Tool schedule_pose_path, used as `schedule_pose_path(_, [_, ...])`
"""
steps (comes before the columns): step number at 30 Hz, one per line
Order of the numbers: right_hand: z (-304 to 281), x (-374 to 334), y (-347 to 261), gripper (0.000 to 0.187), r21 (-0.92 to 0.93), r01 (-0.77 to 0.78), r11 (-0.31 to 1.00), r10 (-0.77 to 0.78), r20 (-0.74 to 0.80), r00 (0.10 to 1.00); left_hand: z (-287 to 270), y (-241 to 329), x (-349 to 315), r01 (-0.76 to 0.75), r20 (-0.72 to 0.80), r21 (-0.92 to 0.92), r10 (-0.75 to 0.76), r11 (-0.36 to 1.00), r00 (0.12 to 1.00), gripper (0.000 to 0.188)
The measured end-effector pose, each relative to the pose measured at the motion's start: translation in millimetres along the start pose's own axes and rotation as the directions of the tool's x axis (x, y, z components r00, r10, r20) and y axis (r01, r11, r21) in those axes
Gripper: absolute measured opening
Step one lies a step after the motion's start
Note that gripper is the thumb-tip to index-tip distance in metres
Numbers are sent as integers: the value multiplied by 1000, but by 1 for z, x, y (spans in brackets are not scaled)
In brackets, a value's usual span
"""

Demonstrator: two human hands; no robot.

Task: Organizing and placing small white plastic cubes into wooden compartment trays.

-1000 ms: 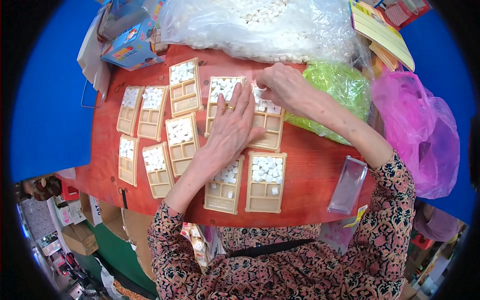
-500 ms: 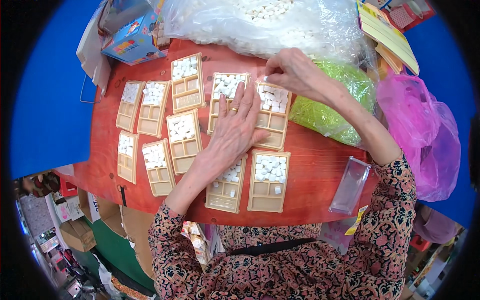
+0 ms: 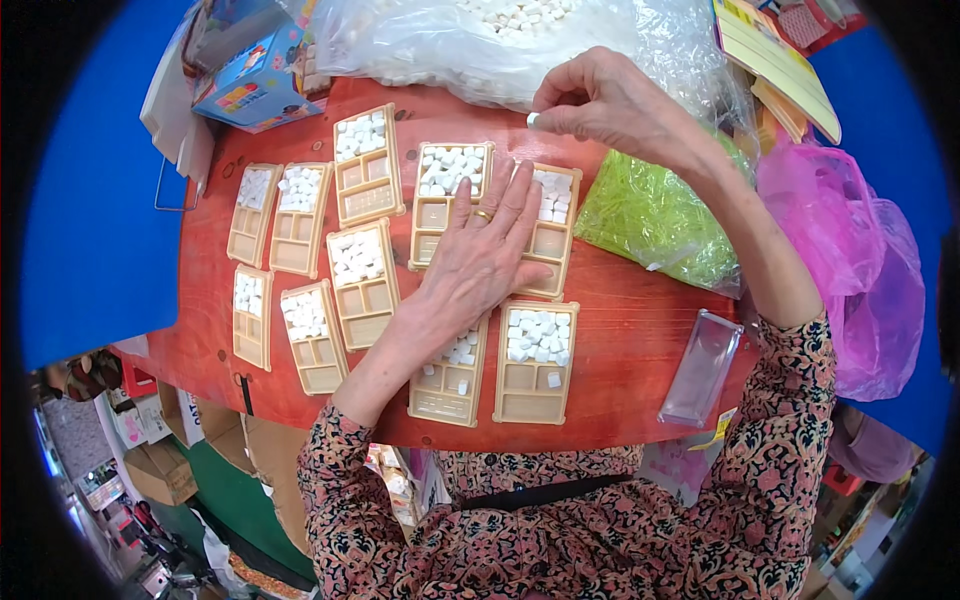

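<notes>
Step in hand: I judge I am filling the tan compartment trays with small white cubes, one pinch at a time, on the round red table (image 3: pixel 620 330).
Right hand (image 3: pixel 610 100): raised at the far side of the table, thumb and forefinger pressed together on one white cube (image 3: pixel 533 119); the other fingers are curled loosely above it.
Left hand (image 3: pixel 485 250): laid flat, fingers spread, palm down across two far trays, holding them steady; nothing is gripped in it.
Cube relative to grip: the cube sits at my right fingertips, poking out toward the left, just beyond the far edge of the tray under my left fingers (image 3: pixel 548 230).
Target tray: its far compartment already holds a heap of cubes; the nearer compartments look bare.
Doing it well: I should keep the pinch light, since the cube looks soft, lower it straight over one compartment, and let go only when it is close to the tray floor so it does not bounce out.
Steadying: the flat left hand should stay put so the light tray does not slide.
Supply: the clear bag of white cubes (image 3: pixel 500 40) lies just beyond my right hand, at the far edge.
Neighbours: a green bag (image 3: pixel 650 220) lies right of the tray, a pink bag (image 3: pixel 850 260) further right, a clear lid (image 3: pixel 700 368) near right.
Risk: a stray cube could roll off the table.
</notes>
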State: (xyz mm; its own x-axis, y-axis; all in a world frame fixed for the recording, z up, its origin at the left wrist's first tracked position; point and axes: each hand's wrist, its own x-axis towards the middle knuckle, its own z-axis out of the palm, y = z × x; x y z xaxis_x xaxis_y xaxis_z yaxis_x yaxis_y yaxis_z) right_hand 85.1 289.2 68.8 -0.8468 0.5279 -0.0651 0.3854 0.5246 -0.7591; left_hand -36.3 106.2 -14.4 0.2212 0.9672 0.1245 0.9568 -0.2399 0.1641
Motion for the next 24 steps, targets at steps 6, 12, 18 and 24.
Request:
schedule_pose_path(6, [-12,0,2,18,188,-55,981,52,20,998,10,0,3,-77,3,3,77,997,997,81])
schedule_pose_path(12, [-25,-1,-7,16,179,-95,979,93,21,995,7,-1,5,-52,9,42,52,998,999,80])
schedule_pose_path(18, [-42,0,-36,15,249,-160,955,192,-110,975,5,1,5,-31,-1,58,31,998,1000,79])
schedule_pose_path(24, [-59,26,-12,15,-115,81,990,-137,-664,735,6,0,7,-37,-1,5,37,999,999,76])
